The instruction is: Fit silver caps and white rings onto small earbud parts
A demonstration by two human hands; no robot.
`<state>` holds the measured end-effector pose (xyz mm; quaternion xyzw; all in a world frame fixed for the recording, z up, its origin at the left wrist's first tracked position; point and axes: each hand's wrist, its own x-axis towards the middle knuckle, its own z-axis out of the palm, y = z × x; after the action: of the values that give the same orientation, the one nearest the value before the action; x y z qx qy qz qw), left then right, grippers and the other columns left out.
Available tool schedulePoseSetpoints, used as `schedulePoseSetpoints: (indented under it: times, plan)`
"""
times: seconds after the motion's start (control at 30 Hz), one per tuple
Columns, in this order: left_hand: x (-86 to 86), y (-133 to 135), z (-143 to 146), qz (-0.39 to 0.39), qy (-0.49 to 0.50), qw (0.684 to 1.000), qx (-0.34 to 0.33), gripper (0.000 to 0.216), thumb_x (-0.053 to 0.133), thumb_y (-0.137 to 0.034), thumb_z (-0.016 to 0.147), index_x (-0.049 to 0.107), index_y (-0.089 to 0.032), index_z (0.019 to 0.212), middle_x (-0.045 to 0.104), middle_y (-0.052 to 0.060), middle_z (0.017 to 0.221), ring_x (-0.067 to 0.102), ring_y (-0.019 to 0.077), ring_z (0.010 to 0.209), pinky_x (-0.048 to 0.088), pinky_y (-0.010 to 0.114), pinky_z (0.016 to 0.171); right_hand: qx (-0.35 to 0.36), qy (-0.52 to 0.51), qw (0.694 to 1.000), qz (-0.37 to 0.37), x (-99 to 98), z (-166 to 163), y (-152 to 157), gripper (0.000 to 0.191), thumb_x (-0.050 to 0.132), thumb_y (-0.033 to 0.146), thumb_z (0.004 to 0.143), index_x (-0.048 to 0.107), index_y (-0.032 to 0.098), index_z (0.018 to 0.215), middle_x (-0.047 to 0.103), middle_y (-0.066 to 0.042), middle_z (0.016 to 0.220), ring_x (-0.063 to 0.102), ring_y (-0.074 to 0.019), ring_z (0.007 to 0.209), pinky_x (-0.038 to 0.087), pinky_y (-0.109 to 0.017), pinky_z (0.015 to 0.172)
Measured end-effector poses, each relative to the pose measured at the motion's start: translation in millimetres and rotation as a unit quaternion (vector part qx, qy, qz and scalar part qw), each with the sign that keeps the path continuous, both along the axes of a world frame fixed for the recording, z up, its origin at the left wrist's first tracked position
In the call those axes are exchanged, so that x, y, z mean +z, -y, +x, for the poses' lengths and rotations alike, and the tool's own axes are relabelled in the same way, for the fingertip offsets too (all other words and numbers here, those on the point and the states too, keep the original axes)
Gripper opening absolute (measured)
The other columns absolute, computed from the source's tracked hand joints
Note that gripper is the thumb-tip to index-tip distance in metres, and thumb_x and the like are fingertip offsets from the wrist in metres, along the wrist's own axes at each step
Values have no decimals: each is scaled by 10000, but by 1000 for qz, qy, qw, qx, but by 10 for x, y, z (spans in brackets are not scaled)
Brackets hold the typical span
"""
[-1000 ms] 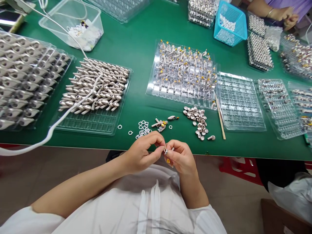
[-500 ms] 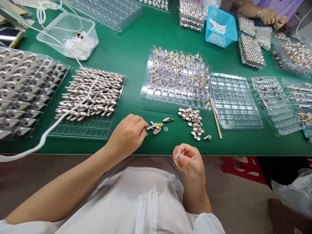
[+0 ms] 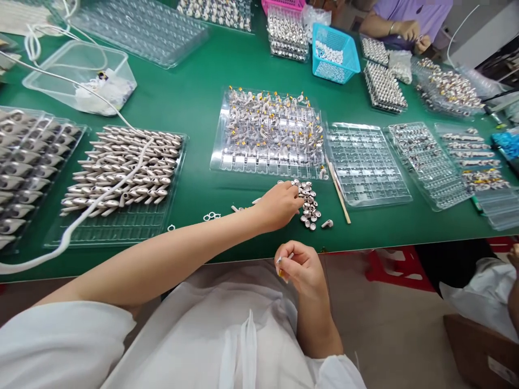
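My left hand (image 3: 280, 206) reaches across the table to a pile of small round earbud caps (image 3: 311, 210). Its fingers are bent together and their tips touch the pile's left edge; what they pinch, if anything, is hidden. Held between the thumb and fingers of my right hand (image 3: 302, 267), just off the table's front edge, is a small earbud housing (image 3: 280, 260) with a yellow tab. A lone earbud stem piece (image 3: 327, 223) lies right of the caps. Left of the pile, my left forearm partly covers some loose earbud parts (image 3: 235, 208). White rings (image 3: 212, 216) lie near that forearm.
Behind the caps sits a clear tray (image 3: 227, 162) of yellow-tabbed earbud parts. A wooden stick (image 3: 339, 192) lies beside another clear tray (image 3: 367, 165). At left, a white cable (image 3: 93, 208) crosses a tray of earbud shells (image 3: 121, 167). Across the table, a co-worker's hands (image 3: 411, 35) are near a blue basket (image 3: 335, 54).
My left hand has moved right, from the loose earbud parts to the pile of caps. My right hand still holds the earbud housing. The view has shifted to the right.
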<state>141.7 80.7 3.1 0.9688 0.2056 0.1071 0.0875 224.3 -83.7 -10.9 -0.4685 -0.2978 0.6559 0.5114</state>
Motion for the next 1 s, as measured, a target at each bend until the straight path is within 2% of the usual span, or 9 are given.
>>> schedulePoseSetpoints:
  times: [0.13, 0.3, 0.37, 0.5, 0.6, 0.67, 0.8, 0.9, 1.0]
  plan:
    - [-69, -34, 71, 9, 1, 1000, 3, 192, 522, -165, 907, 688, -85, 855, 640, 176, 913, 557, 288, 868, 448, 390, 728, -1, 4, 1000, 6, -29, 9, 12, 184, 742, 309, 761, 628, 172, 713, 639, 6, 601, 469, -67, 431, 337, -189, 403]
    - [-30, -4, -16, 19, 15, 1000, -9, 179, 524, -168, 900, 667, -75, 848, 652, 190, 1003, 568, 285, 921, 467, 408, 813, 10, 7, 1000, 6, -26, -13, 11, 161, 728, 292, 774, 628, 177, 722, 638, 6, 609, 499, -81, 463, 353, -187, 411]
    - [17, 58, -146, 5, 49, 999, -11, 167, 516, -154, 900, 652, -85, 833, 678, 168, 956, 588, 262, 899, 482, 388, 820, -1, 12, 1000, 7, -14, -4, 14, 158, 720, 293, 784, 623, 180, 731, 643, 5, 634, 510, -83, 477, 369, -191, 422]
    - [137, 267, -585, -91, 173, 981, 19, 110, 525, -160, 901, 608, -133, 835, 703, 83, 823, 631, 203, 823, 512, 304, 724, -81, 35, 996, 32, -1, 24, 2, 134, 675, 279, 836, 605, 191, 762, 659, -7, 777, 545, -81, 544, 369, -188, 442]
    - [199, 429, -944, -154, 221, 960, 79, 52, 571, -164, 891, 613, -144, 913, 704, 51, 845, 652, 154, 763, 526, 262, 711, -127, 95, 985, 66, 16, -7, -26, 128, 634, 238, 869, 595, 190, 757, 664, -30, 903, 569, -82, 601, 374, -192, 454]
    - [205, 520, -1126, -178, 241, 946, 123, 126, 599, -171, 894, 637, -152, 1013, 722, 39, 877, 671, 128, 747, 534, 236, 732, -134, 133, 978, 85, 48, -72, -45, 122, 606, 206, 885, 590, 193, 765, 668, -42, 957, 592, -92, 643, 425, -206, 495]
    - [160, 694, -1307, -236, 272, 915, 181, 143, 625, -187, 891, 706, -182, 1009, 758, 32, 902, 713, 137, 798, 558, 223, 770, -80, 189, 964, 170, 162, -277, -70, 98, 566, 135, 886, 588, 215, 835, 686, -52, 1026, 637, -130, 747, 528, -274, 649]
    - [123, 815, -1344, -307, 281, 879, 232, 163, 615, -171, 880, 735, -196, 988, 771, 30, 900, 723, 143, 786, 585, 226, 749, 0, 247, 944, 220, 243, -437, -96, 133, 560, 91, 856, 584, 222, 858, 695, -71, 1045, 663, -165, 839, 535, -282, 655]
    - [94, 898, -1369, -375, 307, 830, 277, 180, 606, -164, 855, 752, -183, 958, 777, 50, 921, 734, 160, 797, 613, 241, 731, 27, 313, 919, 236, 279, -549, -136, 148, 550, 81, 843, 569, 226, 865, 700, -83, 1039, 666, -182, 902, 529, -274, 637]
